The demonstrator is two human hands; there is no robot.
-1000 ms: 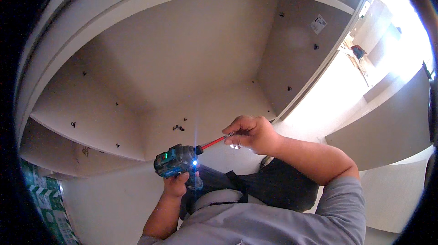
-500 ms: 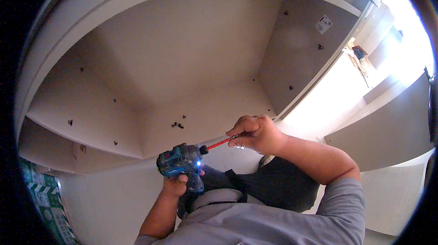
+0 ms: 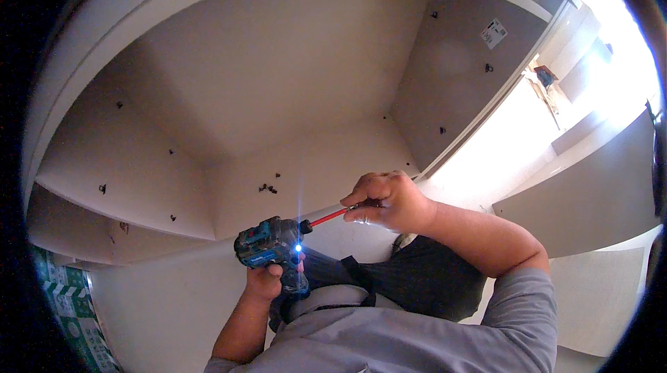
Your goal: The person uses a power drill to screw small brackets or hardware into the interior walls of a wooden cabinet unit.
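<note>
My left hand is wrapped round the grip of a blue and black cordless driver, whose small work light glows. A long red screwdriver bit sticks out of its chuck toward the right. At the bit's far end, the thumb and fingers of my right hand are pinched together. Dark metal shows between those fingers, but whether it is a screw or the bit's tip is too small to tell. Both hands are in front of an open pale cabinet.
Several small dark fittings lie loose on the cabinet's bottom panel. More dark pegs stick out of the side walls. Curved-looking grey panels stand at the right. Green and white printed sheeting covers a spot at the lower left.
The driver and both hands have shifted very slightly left and up in the picture. The view has moved a little too. Both grips look the same.
</note>
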